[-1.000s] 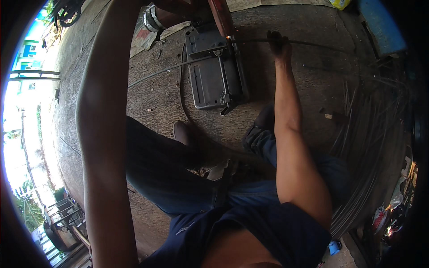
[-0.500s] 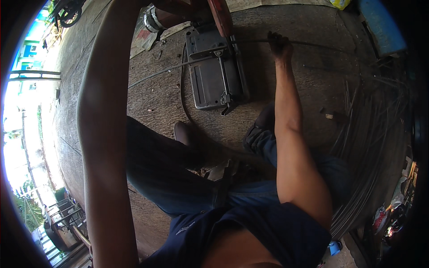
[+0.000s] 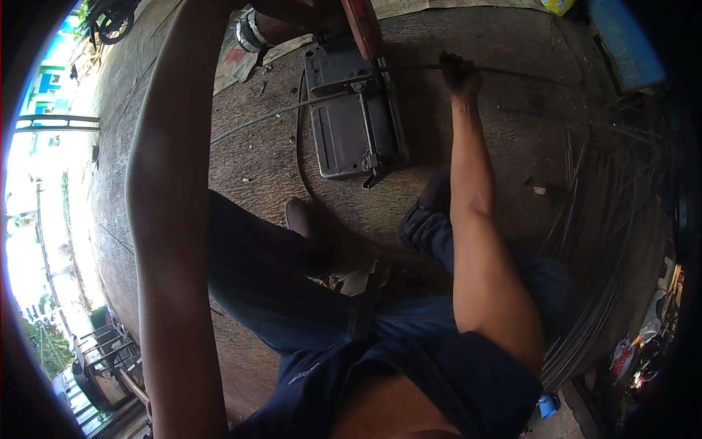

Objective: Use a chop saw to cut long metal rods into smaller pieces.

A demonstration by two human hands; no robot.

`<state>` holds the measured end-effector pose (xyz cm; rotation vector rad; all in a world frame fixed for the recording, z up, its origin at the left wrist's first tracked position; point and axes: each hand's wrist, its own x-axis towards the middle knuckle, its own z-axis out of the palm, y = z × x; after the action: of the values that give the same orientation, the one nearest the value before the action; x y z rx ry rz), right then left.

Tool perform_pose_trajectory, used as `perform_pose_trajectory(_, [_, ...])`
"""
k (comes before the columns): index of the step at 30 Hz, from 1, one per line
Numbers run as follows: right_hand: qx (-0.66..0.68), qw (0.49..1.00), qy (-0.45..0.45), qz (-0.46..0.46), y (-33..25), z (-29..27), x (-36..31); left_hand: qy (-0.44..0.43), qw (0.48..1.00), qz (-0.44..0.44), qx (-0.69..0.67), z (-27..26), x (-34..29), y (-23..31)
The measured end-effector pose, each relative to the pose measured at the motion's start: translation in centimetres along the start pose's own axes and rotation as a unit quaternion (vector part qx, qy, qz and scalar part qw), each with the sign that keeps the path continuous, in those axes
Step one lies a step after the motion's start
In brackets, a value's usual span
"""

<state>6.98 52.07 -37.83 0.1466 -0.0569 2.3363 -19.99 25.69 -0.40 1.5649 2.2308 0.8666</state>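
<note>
A cut-off saw stands on the floor, its dark metal base in front of me and its red upper part above, cut by the top edge. My right hand is closed round a thin metal rod to the right of the saw. This rod runs left to the clamp on the base. A length of rod also sticks out on the base's left side. My left forearm reaches up past the top edge near the saw, so its hand is out of sight.
Many thin rods lie on the floor at right. A dark cable curves beside the base toward my shoe. A blue box-like object is at the far right. A small block lies on the floor.
Almost nothing differs. My right hand keeps its grip on the rod at nearly the same spot, and the saw has hardly moved.
</note>
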Motion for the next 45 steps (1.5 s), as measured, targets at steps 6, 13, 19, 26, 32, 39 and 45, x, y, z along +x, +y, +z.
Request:
perform_pose_trajectory(6, [-0.078, 0.988, 0.136, -0.001, 3.5, 4.4, -0.2, -0.043, 0.916, -0.130, -0.377, -2.7, -0.5, -2.5])
perform_pose_trajectory(13, [-0.121, 0.955, 0.268, -0.046, 0.1, 7.3, -1.8, 0.018, 0.941, -0.128, -0.312, 0.5, 0.8, -2.2])
perform_pose_trajectory(19, [-0.268, 0.877, 0.316, -0.245, 0.3, 13.4, -4.5, -0.020, 0.845, 0.051, -0.531, 1.1, 2.0, -7.2])
perform_pose_trajectory(26, [-0.253, 0.822, 0.452, -0.236, -3.0, 20.7, -7.6, -0.006, 0.852, 0.020, -0.522, 2.8, 0.6, -3.8])
perform_pose_trajectory(32, [-0.155, 0.859, 0.437, -0.217, -3.2, 27.3, -10.8, 0.136, 0.893, -0.219, -0.368, 3.1, -0.7, 0.8])
perform_pose_trajectory(39, [0.006, 0.960, 0.209, -0.185, 1.7, 34.4, -10.9, 0.383, 0.894, -0.129, -0.192, 4.6, -8.0, -1.6])
perform_pose_trajectory(45, [-0.088, 0.995, 0.045, 0.026, 10.0, 40.2, -9.8, 0.384, 0.864, 0.001, -0.326, 8.5, -18.0, 7.9])
